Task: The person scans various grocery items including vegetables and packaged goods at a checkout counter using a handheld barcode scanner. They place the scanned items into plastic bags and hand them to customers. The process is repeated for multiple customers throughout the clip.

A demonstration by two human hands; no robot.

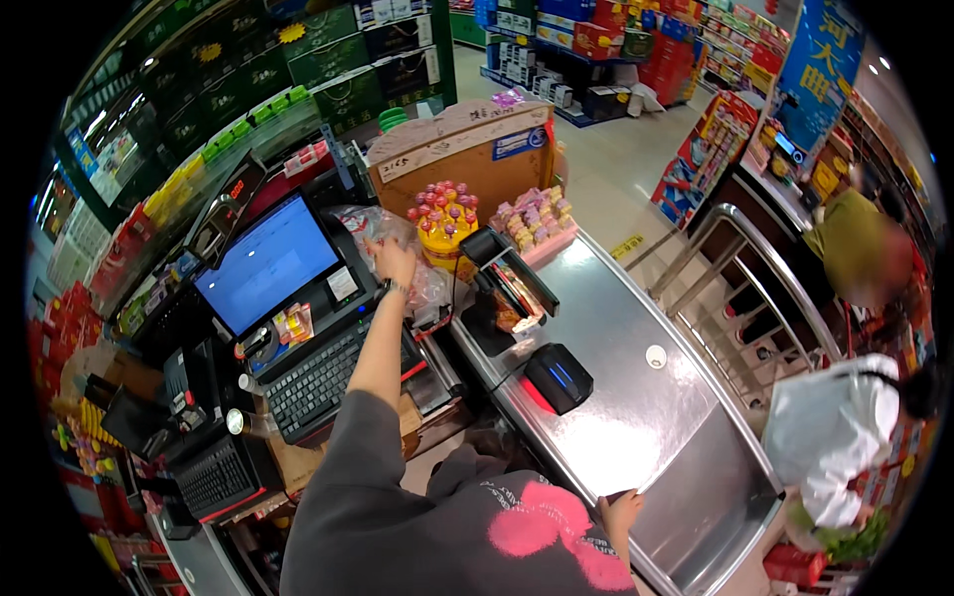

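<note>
My left hand [392, 262] reaches past the keyboard [320, 376] and rests on a heap of clear plastic bags [428, 294]. Whether its fingers grip the plastic is not clear. A dark band circles that wrist. My right hand [621, 514] is low at the near edge of the metal checkout counter [671, 417], its fingers on the edge beside a small dark patch I cannot identify. Left of the bags stands a lit monitor [268, 261]. Just right of them is a yellow tub of lollipops [446, 227].
On the counter are a black scanner-like device [559, 378], a black holder with packets [510, 279] and a pink box of small sweets [533, 220]. Steel rails [775, 272] run beyond it. One person [857, 246] stands behind the rails; another in a pale jacket [831, 432] is at the right.
</note>
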